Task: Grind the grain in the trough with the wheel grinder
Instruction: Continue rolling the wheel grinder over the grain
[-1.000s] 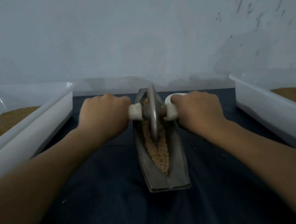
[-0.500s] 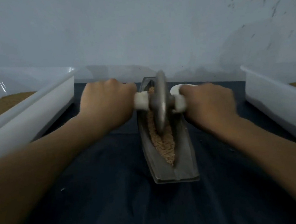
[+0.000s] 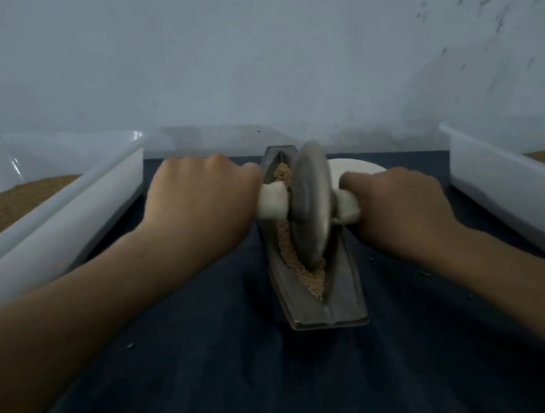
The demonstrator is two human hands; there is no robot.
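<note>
Dimly, dark surface [image 3: 214,378] (prob. cloth) under trough [image 3: 348,285], scuffed wall [image 3: 250,58] behind; L hand [image 3: 198,210], R hand [image 3: 401,207] grip wheel grinder [image 3: 310,202] handles [image 3: 272,201].

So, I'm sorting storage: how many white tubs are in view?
2. The left tub sits left of the trough, the right tub right of it; both are cropped, so more may lie outside.

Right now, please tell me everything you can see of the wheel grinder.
The wheel is a dull grey disc that looks like metal, thicker at the middle and thin at the rim. It stands nearly upright on its edge in the trough, and its lower rim sits in the grain. A white handle sticks out from each side. The left hand grips one and the right hand grips the other.
</note>
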